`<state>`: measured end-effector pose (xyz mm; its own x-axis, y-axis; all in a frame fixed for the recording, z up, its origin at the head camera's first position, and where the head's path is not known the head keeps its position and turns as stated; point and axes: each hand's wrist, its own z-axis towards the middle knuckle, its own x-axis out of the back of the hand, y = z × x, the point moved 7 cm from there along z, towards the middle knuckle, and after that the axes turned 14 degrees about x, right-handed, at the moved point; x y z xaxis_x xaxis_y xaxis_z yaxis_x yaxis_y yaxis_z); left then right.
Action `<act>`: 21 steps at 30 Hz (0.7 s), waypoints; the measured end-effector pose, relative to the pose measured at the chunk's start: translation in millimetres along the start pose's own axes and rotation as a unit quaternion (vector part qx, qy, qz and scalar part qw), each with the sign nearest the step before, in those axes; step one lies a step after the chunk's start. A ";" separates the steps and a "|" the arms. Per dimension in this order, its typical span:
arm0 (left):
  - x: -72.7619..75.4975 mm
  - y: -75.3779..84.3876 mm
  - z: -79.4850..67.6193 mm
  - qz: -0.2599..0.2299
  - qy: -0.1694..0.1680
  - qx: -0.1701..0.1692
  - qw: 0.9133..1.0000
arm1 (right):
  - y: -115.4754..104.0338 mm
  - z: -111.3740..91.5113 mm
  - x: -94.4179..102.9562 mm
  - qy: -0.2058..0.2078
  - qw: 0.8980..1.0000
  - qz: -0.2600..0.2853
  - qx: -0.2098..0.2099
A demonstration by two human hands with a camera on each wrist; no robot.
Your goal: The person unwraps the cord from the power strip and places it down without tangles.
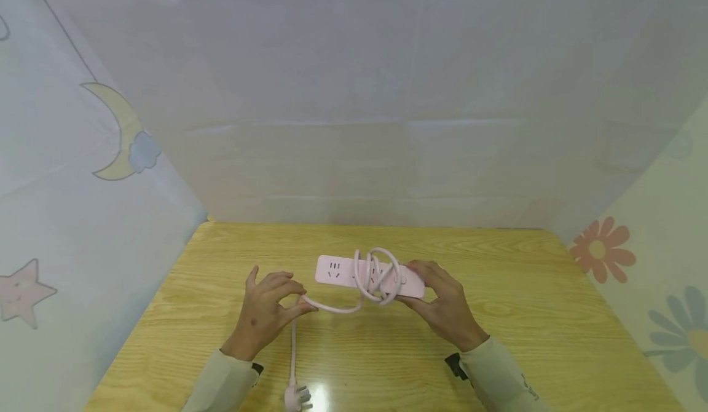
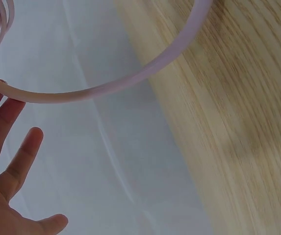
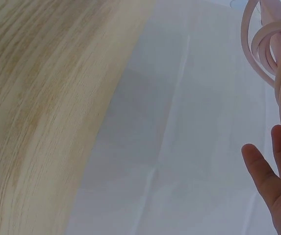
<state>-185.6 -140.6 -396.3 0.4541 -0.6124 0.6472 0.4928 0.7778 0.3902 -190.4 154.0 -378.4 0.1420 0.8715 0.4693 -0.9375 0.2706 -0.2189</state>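
Note:
A pink power strip [image 1: 335, 270] is held over the table by my right hand [image 1: 447, 304], which grips its right end between thumb and fingers. Several loops of its pink cord [image 1: 361, 277] are wrapped around the strip's middle and right part. My left hand [image 1: 264, 312] pinches the cord between thumb and index finger, to the left of the strip. From there the cord hangs down to a plug [image 1: 296, 396] with metal prongs near the front edge of the view. In the left wrist view the cord [image 2: 115, 87] curves away from the fingertips.
The wooden table [image 1: 509, 270] lies beneath both hands. Behind it hangs a pale, creased sheet [image 1: 354, 123]. Printed side panels stand left and right, with a moon [image 1: 123, 126] on the left one and flowers [image 1: 600, 249] on the right.

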 end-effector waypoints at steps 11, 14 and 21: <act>-3.2 -0.6 0.3 -0.002 -0.025 0.001 1.000 | 0.6 -1.7 -0.7 0.000 1.000 -0.010 0.004; -3.2 -0.4 0.8 0.005 -0.027 0.001 1.000 | -0.1 -1.1 -0.6 0.000 1.000 -0.006 0.001; -4.3 -2.4 2.9 0.026 -0.032 0.006 0.999 | -1.1 0.5 0.4 -0.001 1.000 -0.003 -0.009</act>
<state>-190.8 -139.5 -398.1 0.4305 -0.5608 0.7072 0.4600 0.8105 0.3626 -189.5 153.8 -377.5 0.1463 0.8696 0.4716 -0.9309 0.2823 -0.2318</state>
